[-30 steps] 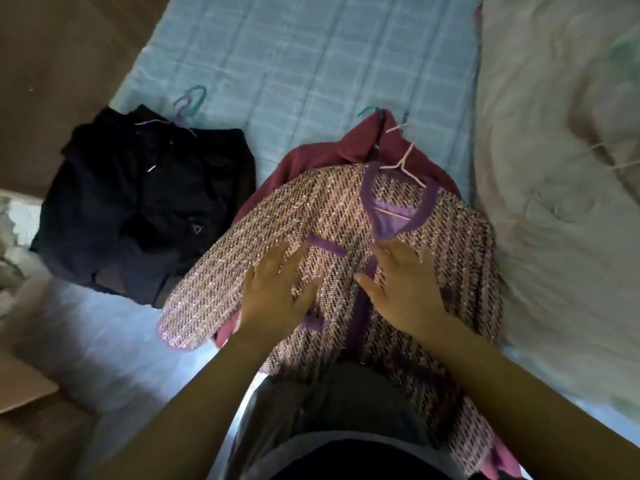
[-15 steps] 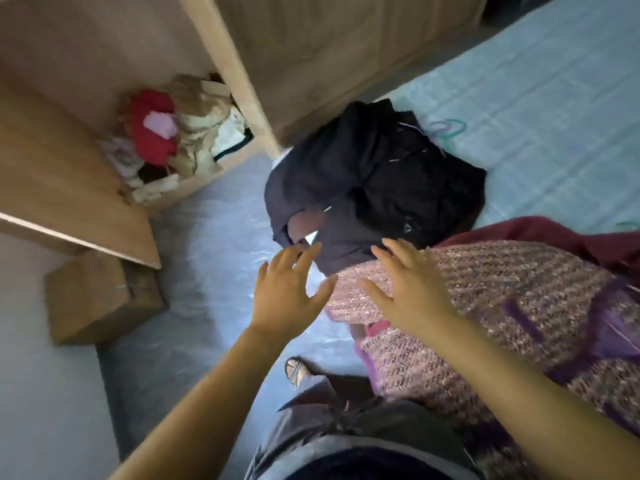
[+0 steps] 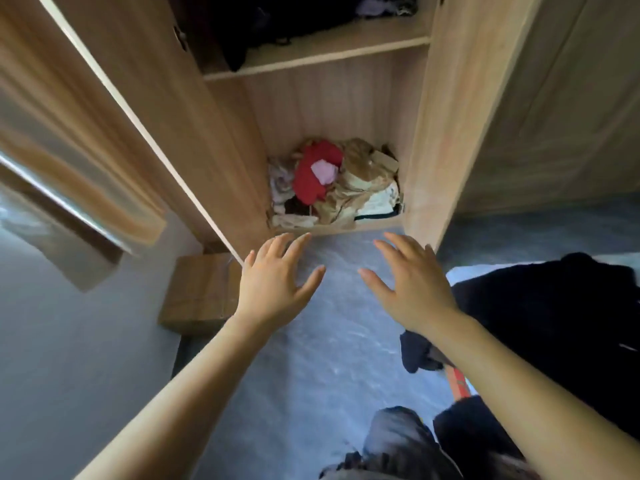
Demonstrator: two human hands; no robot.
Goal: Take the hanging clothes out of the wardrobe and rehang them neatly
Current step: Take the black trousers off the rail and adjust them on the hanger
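An open wooden wardrobe (image 3: 446,116) is seen from above. Dark clothes (image 3: 270,19) on its shelf (image 3: 318,53) are cut off at the top and hard to make out. A black garment (image 3: 554,323) is cut off at the right, just beside the right hand (image 3: 412,289). That hand and the left hand (image 3: 273,282) are spread wide and hold nothing, near a crumpled clothes pile (image 3: 332,181) on the wardrobe floor.

Single view. A wide-angle camera worn on the head looks forward and steeply down, facing the open wardrobe (image 3: 332,109) in the upper centre of the frame. The floor (image 3: 311,358) fills the lower centre. The left hand (image 3: 273,285) and right hand (image 3: 414,289) sit mid-frame, near the lens. Straight edges bow towards the borders.
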